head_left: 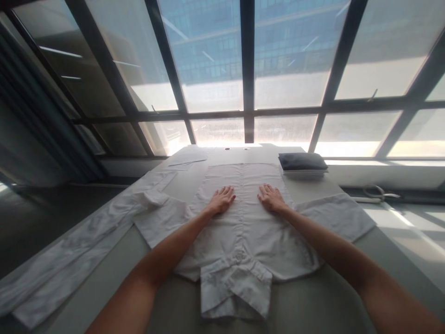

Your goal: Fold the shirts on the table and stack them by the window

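Shirt spread flat on the table, both hands on it

The white shirt (239, 222) lies buttoned, collar nearest; left hand (222, 199) and right hand (271, 198) rest on it, fingers open and flat. A folded dark cloth (301, 161) sits far right on the table (313, 306), papers (187, 157) far left.

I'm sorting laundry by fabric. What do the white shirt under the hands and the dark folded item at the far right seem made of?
White shirt: thin woven cloth, likely cotton, matte, finely creased. Dark folded item: apparently a thicker, smooth fabric with soft rounded edges; weave too far to tell.
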`<state>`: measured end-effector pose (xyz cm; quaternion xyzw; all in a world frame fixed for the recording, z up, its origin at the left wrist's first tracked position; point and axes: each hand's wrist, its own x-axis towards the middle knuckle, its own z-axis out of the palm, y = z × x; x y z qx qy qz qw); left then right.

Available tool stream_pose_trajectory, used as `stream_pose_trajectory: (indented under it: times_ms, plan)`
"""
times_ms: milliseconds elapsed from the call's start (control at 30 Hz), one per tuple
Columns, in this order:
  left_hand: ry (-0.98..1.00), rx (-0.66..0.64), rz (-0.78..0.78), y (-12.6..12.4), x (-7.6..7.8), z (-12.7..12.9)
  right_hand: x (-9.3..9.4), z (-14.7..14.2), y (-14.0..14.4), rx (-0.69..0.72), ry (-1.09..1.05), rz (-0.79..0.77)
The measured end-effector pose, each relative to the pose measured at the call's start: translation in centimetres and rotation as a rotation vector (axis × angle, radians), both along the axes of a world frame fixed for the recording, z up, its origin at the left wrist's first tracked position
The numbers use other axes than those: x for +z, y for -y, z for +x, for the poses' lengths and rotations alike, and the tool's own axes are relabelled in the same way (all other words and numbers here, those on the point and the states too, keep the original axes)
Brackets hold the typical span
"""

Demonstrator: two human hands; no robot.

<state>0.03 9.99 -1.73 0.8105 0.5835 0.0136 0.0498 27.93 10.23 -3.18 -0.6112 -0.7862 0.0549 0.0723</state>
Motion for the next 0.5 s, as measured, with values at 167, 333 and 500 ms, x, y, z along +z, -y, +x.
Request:
stream_pose_trajectory:
  times_ms: [167,333,500]
  plan:
    - [-0.034,0.088,0.022,-0.3,-0.3,-3.3,-0.5,3.4,-0.5,-0.087,0.017,0.028]
    - [-0.028,0.146,0.043,-0.8,-0.8,-5.1,-0.4,3.6,-0.4,-0.109,0.010,0.035]
    - [-0.028,0.153,0.065,-0.8,-0.9,-5.2,-0.4,3.4,-0.3,-0.103,-0.010,0.058]
